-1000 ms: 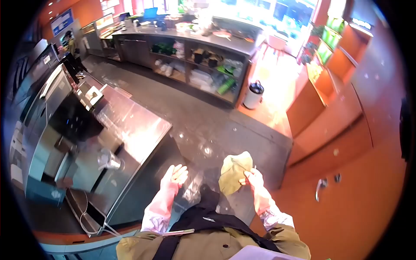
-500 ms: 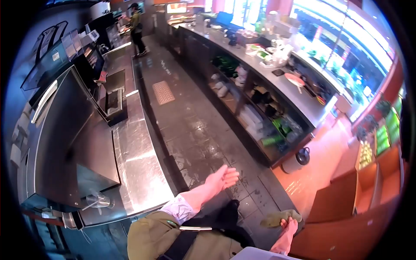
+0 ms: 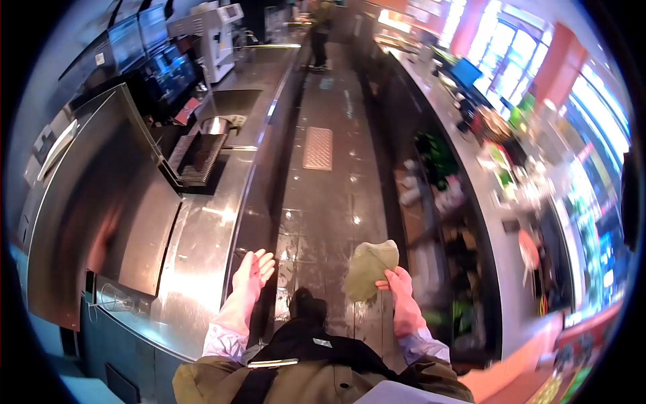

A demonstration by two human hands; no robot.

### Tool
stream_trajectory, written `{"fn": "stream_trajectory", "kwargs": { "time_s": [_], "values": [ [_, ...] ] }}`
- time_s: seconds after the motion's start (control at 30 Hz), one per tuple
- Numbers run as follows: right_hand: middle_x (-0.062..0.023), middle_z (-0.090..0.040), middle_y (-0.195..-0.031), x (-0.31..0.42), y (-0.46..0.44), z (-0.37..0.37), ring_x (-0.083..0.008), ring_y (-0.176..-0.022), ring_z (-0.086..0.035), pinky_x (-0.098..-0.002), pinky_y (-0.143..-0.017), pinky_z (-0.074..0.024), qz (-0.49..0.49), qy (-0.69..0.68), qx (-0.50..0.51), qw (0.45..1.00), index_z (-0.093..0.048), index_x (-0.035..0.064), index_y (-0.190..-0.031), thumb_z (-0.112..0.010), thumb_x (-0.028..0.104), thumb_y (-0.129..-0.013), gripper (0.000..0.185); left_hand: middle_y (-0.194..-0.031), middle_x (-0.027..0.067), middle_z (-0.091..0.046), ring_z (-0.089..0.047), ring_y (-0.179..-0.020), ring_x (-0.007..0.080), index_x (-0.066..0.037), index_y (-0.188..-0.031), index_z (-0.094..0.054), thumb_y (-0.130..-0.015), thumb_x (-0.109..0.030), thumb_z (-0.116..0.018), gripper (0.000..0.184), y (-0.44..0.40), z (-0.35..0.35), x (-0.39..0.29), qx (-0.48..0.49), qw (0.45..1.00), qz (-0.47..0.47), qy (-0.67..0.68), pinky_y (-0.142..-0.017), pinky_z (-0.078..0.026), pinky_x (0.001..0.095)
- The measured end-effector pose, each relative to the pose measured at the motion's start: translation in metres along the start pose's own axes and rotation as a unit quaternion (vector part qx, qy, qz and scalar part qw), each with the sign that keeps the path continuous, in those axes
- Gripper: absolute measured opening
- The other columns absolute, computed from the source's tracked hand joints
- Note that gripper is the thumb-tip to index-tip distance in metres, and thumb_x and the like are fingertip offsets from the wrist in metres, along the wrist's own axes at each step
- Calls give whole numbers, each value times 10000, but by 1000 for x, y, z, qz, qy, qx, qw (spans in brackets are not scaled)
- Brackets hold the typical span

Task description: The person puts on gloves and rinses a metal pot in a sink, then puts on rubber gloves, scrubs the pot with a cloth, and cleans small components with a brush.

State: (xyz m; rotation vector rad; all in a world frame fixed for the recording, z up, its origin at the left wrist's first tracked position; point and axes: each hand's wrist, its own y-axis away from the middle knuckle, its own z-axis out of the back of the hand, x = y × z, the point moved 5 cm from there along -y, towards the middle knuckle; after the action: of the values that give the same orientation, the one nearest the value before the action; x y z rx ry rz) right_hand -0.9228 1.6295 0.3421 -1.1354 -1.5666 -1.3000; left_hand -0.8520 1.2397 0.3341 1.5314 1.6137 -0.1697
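In the head view, my right hand (image 3: 397, 281) grips an olive-green cap (image 3: 367, 269) by its edge, thumb and fingers pinched on it. The cap hangs in front of me over the walkway. My left hand (image 3: 252, 271) is held out with its palm turned up and its fingers apart, nothing in it. It hovers near the front edge of the steel counter (image 3: 198, 252), and I cannot tell whether it touches. Below both hands are my olive top and a black apron (image 3: 323, 347).
A wet dark floor (image 3: 336, 209) with a drain cover (image 3: 317, 149) runs between two counters. On the left stand a steel panel (image 3: 134, 222), a ridged tray (image 3: 197, 159) and screens. Shelves (image 3: 431, 249) line the right. A person (image 3: 320, 37) stands at the far end.
My view has turned to face straight down the walkway. The right hand has raised the cap from low at my side to in front of me. The left hand has shifted toward the left counter.
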Motion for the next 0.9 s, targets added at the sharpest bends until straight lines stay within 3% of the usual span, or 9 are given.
{"fn": "stream_trajectory", "kwargs": {
  "time_s": [0.1,0.2,0.27,0.37,0.5,0.6,0.67,0.7,0.9],
  "values": [
    [-87,-612,-967,19,-81,-19,-179,-636,-635,-281,-574,-516,-13,4,-12,1000,-496,3,-1091,-627,224,-837,362,-1166,146,-585,-579,-1040,226,-2,-1210,-509,-907,-389,-502,492,-67,-45,-9,21,999,31,-4,-835,-481,295],
    [-89,-592,-973,60,-134,-16,-204,-627,-633,-274,-556,-519,24,-46,-82,995,-453,-4,-1133,-630,192,-833,399,-859,108,-664,-556,-633,120,-21,-958,-617,-889,-374,-552,366,-154,-112,-9,52,997,49,-34,-537,-409,235],
    [-93,-603,-945,66,-182,15,-213,-615,-631,-280,-532,-520,4,-38,-116,992,-467,0,-1132,-621,176,-838,375,-596,41,-558,-460,-472,130,-98,-720,-563,-864,-394,-592,331,-190,-168,-24,-32,996,45,-68,-452,-353,246],
    [-79,-634,-844,69,-248,43,-190,-568,-625,-272,-488,-512,-34,-17,-203,978,-539,55,-1051,-577,149,-857,219,-465,0,-380,-356,-423,118,-126,-608,-452,-884,-473,-521,449,-251,-230,-38,123,990,61,-24,-423,-262,256],
    [-38,-628,-780,67,-353,43,-175,-552,-624,-262,-476,-501,-45,-16,-151,987,-544,128,-959,-607,163,-847,133,-471,36,-450,-397,-422,140,-86,-620,-503,-913,-496,-433,510,-325,-252,-79,12,988,13,-152,-434,-308,264],
    [-41,-631,-799,98,-463,14,-179,-562,-630,-261,-485,-513,-19,-23,-63,998,-550,105,-939,-618,156,-846,126,-632,92,-595,-499,-514,156,4,-872,-616,-945,-464,-369,534,-392,-244,-106,-33,996,7,-78,-513,-407,266],
    [-46,-632,-827,133,-531,-43,-177,-569,-633,-247,-498,-521,11,-11,10,1000,-560,82,-940,-610,153,-856,121,-739,100,-633,-527,-574,158,37,-1063,-591,-971,-420,-327,535,-423,-233,-138,-42,999,-11,-22,-545,-431,269],
    [-44,-631,-829,152,-569,-82,-162,-565,-619,-243,-492,-504,-11,13,68,998,-563,70,-956,-606,164,-858,143,-775,103,-645,-548,-595,153,33,-1078,-583,-971,-412,-334,521,-442,-221,-151,-18,998,-49,29,-568,-448,270],
    [-51,-610,-877,223,-737,-344,-156,-624,-618,-249,-548,-487,22,120,321,939,-549,11,-1092,-606,181,-846,304,-1010,121,-646,-625,-785,163,3,-1208,-511,-968,-375,-370,470,-454,-182,-232,-186,956,-218,69,-705,-493,264]
  ]
}}
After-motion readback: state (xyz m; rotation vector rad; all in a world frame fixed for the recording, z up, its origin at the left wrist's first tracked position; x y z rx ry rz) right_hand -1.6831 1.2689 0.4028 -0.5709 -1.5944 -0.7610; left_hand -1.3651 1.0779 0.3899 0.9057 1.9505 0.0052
